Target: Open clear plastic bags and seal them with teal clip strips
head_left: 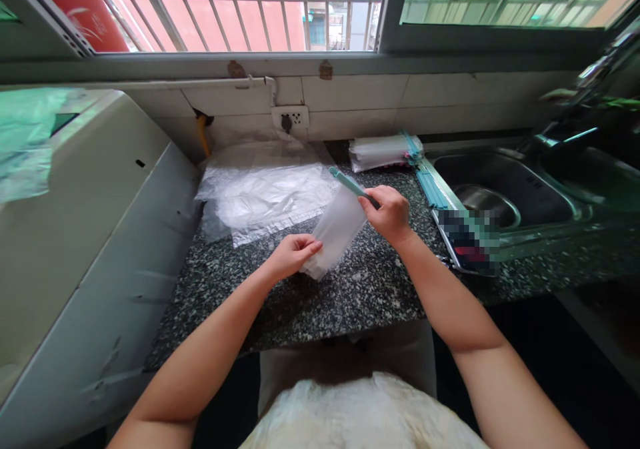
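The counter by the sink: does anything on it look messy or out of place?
A loose heap of clear plastic bags lies crumpled against the wall, sheets askew. A teal strip overhangs the sink rim. Nothing looks spilled or broken.

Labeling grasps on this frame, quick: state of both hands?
Left hand: closed, pinching the lower end of the clear plastic bag.
Right hand: closed, holding the bag's top end by its teal strip.

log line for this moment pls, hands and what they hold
left hand: pinches bag's lower edge | right hand: grips teal strip at top of small clear bag | above granite counter | sink right
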{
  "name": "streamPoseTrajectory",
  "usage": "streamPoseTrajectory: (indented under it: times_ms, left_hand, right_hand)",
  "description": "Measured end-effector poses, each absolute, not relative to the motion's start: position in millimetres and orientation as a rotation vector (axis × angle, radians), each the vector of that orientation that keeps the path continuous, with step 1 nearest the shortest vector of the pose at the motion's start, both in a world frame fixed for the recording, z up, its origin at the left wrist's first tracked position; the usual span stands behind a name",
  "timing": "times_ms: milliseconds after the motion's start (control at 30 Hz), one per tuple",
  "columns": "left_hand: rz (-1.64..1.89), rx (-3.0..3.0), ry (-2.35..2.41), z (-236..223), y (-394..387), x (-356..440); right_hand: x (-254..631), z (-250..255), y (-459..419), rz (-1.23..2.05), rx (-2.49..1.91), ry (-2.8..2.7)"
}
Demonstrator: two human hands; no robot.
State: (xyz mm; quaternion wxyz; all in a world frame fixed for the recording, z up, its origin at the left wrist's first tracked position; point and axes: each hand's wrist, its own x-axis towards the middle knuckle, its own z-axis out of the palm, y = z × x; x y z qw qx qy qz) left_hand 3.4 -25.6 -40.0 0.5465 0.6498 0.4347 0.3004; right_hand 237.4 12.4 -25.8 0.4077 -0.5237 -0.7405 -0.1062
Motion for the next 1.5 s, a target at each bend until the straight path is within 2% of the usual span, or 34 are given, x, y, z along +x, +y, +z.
streamPoseTrajectory:
  times_ms: [733, 1167, 1500]
  left_hand:
    - [0.58, 1.642, 1.082, -39, -24, -1]
    - [1.045, 1.496, 1.093, -22, -21, -6]
    - [1.037, 1.461, 1.102, -16, -24, -11]
  right_hand:
    - [244, -26, 17, -0.267, -1.32, -1.866]
    - [202, -27, -13, -0.125, -0.944, -2.19]
    - [197, -25, -19, 0.041, -0.874, -2.229]
